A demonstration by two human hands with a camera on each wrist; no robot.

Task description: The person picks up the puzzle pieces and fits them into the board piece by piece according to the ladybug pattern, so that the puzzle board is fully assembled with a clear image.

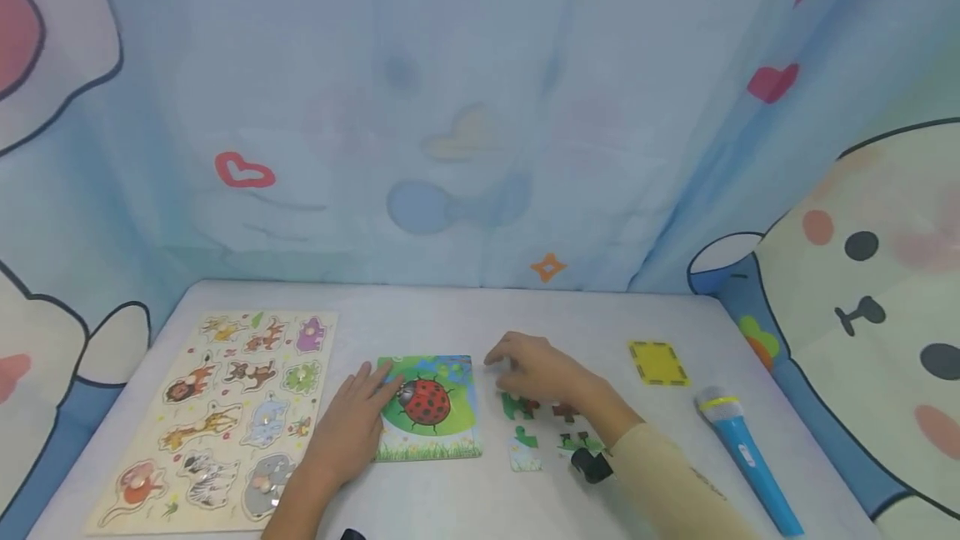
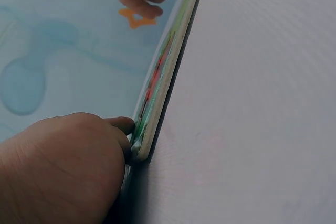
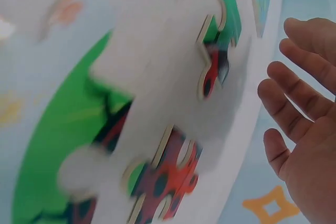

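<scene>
A square ladybug puzzle board [image 1: 442,440] lies flat in the middle of the table. My left hand [image 1: 352,419] rests on its left side, fingers stretched over the edge; in the left wrist view the fingertips touch the end of the board [image 2: 168,66]. Just right of the board my right hand [image 1: 536,365] hovers with loosely bent fingers and nothing visible in them. Beneath and in front of it lie several loose jigsaw pieces, among them a green-and-white piece [image 1: 525,452] and a red-and-black piece [image 3: 170,177]. In the right wrist view the right hand [image 3: 304,93] is apart from the pieces.
A large wooden animal peg puzzle [image 1: 240,382] covers the table's left side. On the right are a yellow square tile [image 1: 658,363] and a blue toy microphone [image 1: 753,461]. A printed curtain [image 1: 480,107] hangs behind the white table [image 1: 420,507].
</scene>
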